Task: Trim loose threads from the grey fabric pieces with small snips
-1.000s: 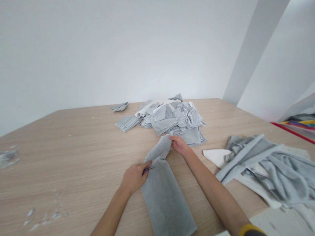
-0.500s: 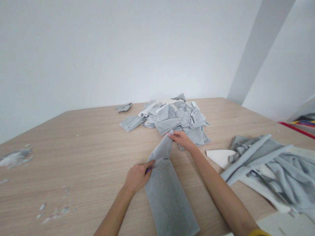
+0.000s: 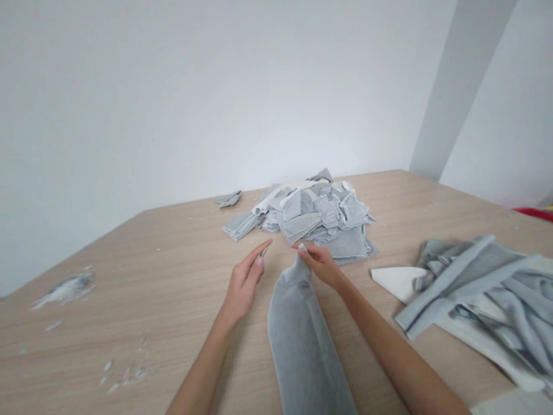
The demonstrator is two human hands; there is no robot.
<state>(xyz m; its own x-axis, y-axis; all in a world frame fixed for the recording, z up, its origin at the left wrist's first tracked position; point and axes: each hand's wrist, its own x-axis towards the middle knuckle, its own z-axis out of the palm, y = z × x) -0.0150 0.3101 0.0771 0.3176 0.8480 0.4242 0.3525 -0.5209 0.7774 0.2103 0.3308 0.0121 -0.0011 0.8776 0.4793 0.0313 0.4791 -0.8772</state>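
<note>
A long grey cloth strip lies on the wooden table and runs from the near edge away from me. My right hand pinches its far end and lifts it slightly off the table. My left hand hovers just left of the strip, apart from it. Its fingers are stretched forward and pressed together on a small thin tool at the tips. Right behind both hands sits a pile of cut grey cloth pieces.
A heap of grey and white fabric lies at the right, with a white pointed piece beside it. A small grey scrap rests at the back. Lint and snippets are scattered at the left, with more snippets near the front.
My left hand has left the strip's left edge and moved forward and up, its fingers now stretched out. The strip has narrowed and gathered under my right hand. The view has shifted left.
</note>
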